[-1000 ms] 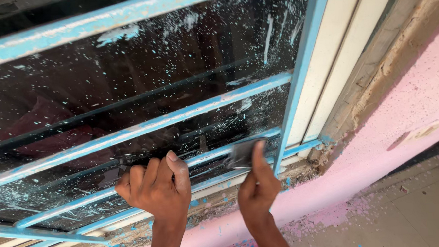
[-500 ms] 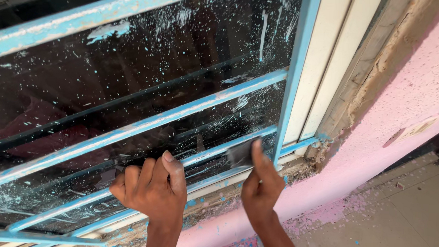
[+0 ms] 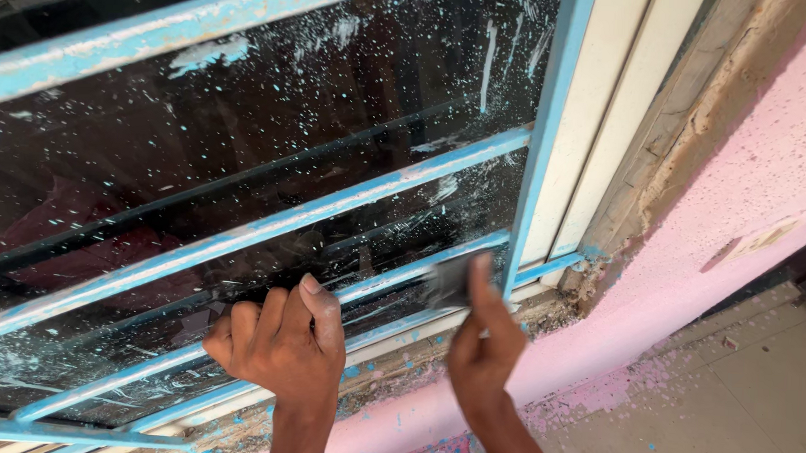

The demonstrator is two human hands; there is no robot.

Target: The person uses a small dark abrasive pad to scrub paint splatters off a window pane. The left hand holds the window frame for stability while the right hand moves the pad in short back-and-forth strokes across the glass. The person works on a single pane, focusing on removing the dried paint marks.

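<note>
A dark window pane, speckled all over with pale blue paint splatter, is filling most of the view. Light blue metal grille bars are running across it at a slant, meeting an upright blue bar on the right side. Beside that upright, a cream window frame is standing against a rough, chipped edge of masonry. A pink wall is stretching down the right side and along under the window, where its ledge is showing crumbled plaster and blue flecks. A pale floor is lying below at the lower right, dusted with pink.

The left hand is curling its fingers tightly around one of the lower blue bars, gripping it in a closed fist. The right hand is pinching a small flat grey scraper blade between thumb and fingers, with the thumb stretched up along it. The blade is pressing against the glass in the bottom right corner of the pane, just beside the upright blue bar and between the two lowest bars; it is looking blurred
</note>
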